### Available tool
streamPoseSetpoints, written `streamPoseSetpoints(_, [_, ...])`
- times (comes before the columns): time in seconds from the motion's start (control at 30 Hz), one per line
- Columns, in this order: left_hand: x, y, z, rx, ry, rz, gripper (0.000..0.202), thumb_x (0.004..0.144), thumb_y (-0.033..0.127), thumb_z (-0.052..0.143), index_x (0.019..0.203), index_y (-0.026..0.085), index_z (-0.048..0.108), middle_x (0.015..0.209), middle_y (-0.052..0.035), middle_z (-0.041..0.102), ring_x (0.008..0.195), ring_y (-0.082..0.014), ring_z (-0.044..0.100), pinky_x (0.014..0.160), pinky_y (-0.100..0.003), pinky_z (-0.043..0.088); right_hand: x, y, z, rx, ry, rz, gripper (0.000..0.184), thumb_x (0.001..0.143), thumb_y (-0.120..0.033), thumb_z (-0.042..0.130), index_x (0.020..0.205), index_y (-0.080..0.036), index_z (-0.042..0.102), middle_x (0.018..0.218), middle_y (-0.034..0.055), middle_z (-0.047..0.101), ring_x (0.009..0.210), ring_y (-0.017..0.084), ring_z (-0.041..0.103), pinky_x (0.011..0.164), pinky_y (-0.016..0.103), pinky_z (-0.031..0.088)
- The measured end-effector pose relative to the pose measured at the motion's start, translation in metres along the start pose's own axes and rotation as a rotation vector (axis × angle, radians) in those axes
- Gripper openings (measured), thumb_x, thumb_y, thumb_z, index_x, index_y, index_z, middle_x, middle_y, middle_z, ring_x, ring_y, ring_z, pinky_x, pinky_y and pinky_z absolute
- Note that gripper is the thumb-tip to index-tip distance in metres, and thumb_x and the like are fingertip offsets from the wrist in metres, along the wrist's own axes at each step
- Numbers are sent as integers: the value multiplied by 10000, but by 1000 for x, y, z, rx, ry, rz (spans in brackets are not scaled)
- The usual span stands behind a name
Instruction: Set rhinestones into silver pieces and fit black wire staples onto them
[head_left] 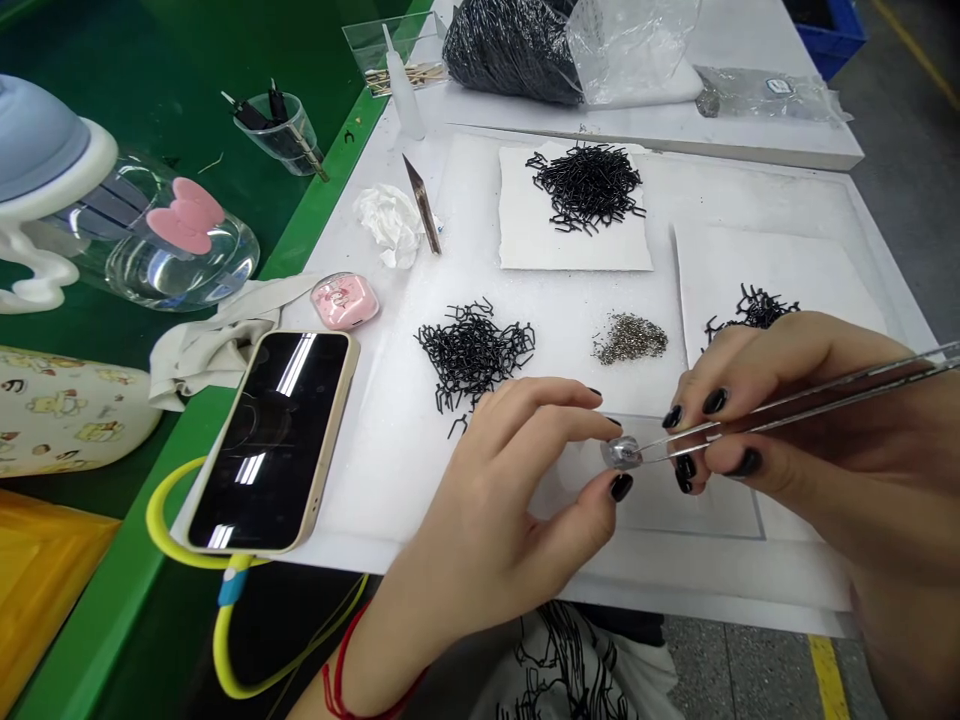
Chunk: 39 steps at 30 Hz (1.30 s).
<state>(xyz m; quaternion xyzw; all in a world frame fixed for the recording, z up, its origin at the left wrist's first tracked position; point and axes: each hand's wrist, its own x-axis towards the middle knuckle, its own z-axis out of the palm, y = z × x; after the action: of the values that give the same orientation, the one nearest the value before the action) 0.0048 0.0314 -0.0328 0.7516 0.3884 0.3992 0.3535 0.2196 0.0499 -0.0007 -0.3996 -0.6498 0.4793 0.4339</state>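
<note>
My left hand (517, 490) pinches a small round silvery, partly clear piece (622, 453) between thumb and forefinger, above the white work surface. In my right hand (795, 400) is a pair of metal tweezers (757, 412), fingers closed round the shanks. The tweezer tips reach the right side of the round piece; whether they grip a part there is too small to tell. Behind my left hand lies a pile of bent black wire-like pieces (472, 345). A small heap of tiny brownish metallic bits (631, 337) sits beyond the held piece. My right hand partly hides another black pile (754, 308).
A phone (274, 440) with a yellow cable (221, 640) lies at the left, near a pink case (345, 301). Farther back are crumpled tissue (390, 222), a pointed blade (422, 205), a white dropper bottle (403, 90) and black pieces on card (589, 185).
</note>
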Motion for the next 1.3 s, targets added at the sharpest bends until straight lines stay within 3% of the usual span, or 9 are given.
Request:
streamPoseSetpoints(0.3, [0,-1,1,1,7,9,224,887,155,657,1109,137,636,1183,-82,624,1156,-180,580,1045,-314,436,2,-1,0,0,-11,-51,167,829,-79,721,898,-209,641,785,24,643,663,156,652,540,266,563])
streamPoseSetpoints(0.43, [2,-1,2,7,-5,22,281,886,183,679,1157,130,634,1202,-96,619,1162,-200,581,1012,-342,448,1,-2,1,4,8,-46,172,824,-64,720,875,-205,634,770,18,632,632,149,644,519,269,556])
streamPoseSetpoints(0.6, [4,-1,3,23,18,32,199,886,165,670,1083,145,657,1178,-93,627,1137,-212,604,984,-374,453,2,0,0,1,-9,-57,184,827,-45,711,889,-202,639,768,12,637,648,147,655,530,262,567])
streamPoseSetpoints(1.3, [4,-1,1,23,7,39,186,889,152,654,1074,128,651,1145,-97,637,1110,-208,613,946,-375,461,2,-2,-2,-19,-22,-58,182,832,-58,711,883,-214,634,756,2,636,689,146,651,545,249,560])
